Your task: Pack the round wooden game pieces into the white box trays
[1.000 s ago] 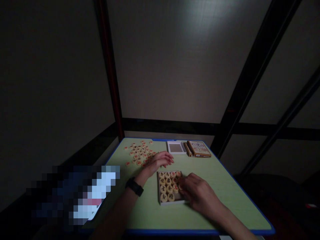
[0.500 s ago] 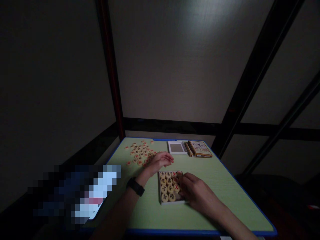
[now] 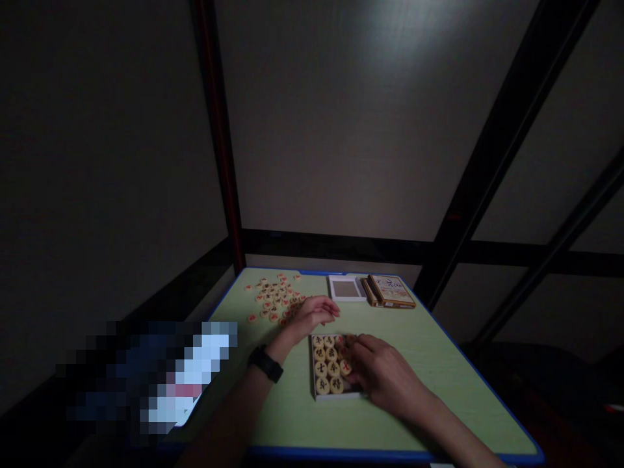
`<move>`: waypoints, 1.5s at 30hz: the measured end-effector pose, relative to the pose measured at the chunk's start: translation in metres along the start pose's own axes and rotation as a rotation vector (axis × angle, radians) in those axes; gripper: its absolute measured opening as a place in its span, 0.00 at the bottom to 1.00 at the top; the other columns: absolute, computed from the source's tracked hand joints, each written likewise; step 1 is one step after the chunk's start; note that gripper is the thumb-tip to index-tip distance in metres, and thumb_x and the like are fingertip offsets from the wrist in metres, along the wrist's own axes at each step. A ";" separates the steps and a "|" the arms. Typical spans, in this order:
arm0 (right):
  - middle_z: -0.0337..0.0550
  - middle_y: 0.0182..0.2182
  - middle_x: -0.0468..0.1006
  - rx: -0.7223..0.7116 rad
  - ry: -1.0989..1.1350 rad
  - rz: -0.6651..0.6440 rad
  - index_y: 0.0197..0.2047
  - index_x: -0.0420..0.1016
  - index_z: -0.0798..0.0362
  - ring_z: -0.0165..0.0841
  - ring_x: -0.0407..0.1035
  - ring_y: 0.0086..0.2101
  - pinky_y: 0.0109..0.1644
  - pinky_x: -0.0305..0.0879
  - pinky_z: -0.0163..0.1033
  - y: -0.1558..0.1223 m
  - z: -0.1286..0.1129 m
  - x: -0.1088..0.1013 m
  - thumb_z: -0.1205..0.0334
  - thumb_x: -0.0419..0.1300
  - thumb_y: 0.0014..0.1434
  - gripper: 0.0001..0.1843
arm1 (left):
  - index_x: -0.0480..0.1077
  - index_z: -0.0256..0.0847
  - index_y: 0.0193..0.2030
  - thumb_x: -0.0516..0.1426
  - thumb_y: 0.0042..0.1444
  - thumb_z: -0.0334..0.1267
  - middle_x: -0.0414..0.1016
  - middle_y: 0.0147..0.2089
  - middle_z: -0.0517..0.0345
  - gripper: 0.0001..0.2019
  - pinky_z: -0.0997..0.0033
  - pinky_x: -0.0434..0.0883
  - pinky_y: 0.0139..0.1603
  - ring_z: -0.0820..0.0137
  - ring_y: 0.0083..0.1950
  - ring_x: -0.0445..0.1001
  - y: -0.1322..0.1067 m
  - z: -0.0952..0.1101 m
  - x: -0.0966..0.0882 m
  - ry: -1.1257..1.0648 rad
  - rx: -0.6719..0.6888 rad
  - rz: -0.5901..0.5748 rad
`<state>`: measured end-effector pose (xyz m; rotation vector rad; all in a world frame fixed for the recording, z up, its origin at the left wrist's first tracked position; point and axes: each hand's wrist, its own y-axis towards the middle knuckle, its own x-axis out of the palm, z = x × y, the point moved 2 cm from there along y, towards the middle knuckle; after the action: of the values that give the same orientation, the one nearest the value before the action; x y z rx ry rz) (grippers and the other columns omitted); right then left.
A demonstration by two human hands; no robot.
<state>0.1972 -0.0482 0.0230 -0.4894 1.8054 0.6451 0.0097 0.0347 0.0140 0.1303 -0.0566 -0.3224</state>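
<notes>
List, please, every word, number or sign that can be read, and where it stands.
"士", probably: black-marked piece in the open box, left column, third row down.
Other boxed pieces: too blurred for certainty.
Loose pieces: signs too small.
Printed cover: lettering too small.

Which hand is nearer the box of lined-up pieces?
The right hand, over the right side of the box; the left hand is beyond its far left corner.

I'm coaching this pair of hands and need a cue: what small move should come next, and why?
Perhaps the right hand should steady the nearest red-marked piece: the fingers are right beside it, and bare floor shows on its near side in the open box, so it may slide.
</notes>
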 end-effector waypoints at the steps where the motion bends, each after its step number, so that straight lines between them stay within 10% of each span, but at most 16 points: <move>1: 0.49 0.44 0.77 0.008 0.003 0.004 0.47 0.75 0.54 0.41 0.71 0.44 0.49 0.67 0.42 0.001 0.001 -0.004 0.71 0.62 0.53 0.17 | 0.76 0.36 0.32 0.60 0.39 0.31 0.79 0.33 0.54 0.10 0.75 0.66 0.33 0.70 0.35 0.74 0.001 0.000 -0.001 0.002 0.003 0.015; 9: 0.43 0.35 0.78 -0.002 0.304 0.084 0.39 0.75 0.53 0.35 0.71 0.35 0.39 0.63 0.37 0.039 0.031 -0.035 0.57 0.65 0.57 0.10 | 0.74 0.37 0.31 0.64 0.43 0.33 0.79 0.33 0.54 0.07 0.76 0.69 0.29 0.71 0.33 0.75 0.016 -0.016 -0.013 0.029 0.090 0.260; 17: 0.40 0.23 0.73 0.159 0.526 0.276 0.28 0.71 0.53 0.32 0.64 0.25 0.30 0.59 0.37 0.075 0.073 0.013 0.36 0.54 0.60 0.27 | 0.73 0.37 0.28 0.69 0.42 0.36 0.78 0.26 0.57 0.11 0.73 0.71 0.32 0.72 0.28 0.75 0.020 -0.029 -0.016 0.075 0.080 0.281; 45: 0.40 0.21 0.74 0.156 0.458 0.246 0.26 0.72 0.53 0.32 0.65 0.24 0.30 0.55 0.36 0.067 0.071 0.036 0.44 0.51 0.64 0.25 | 0.74 0.38 0.29 0.68 0.42 0.32 0.80 0.28 0.57 0.09 0.73 0.73 0.35 0.69 0.32 0.79 0.018 -0.027 -0.029 0.231 0.052 0.388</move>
<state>0.1961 0.0483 -0.0158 -0.3277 2.3560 0.5816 -0.0105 0.0639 -0.0109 0.2032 0.1376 0.0830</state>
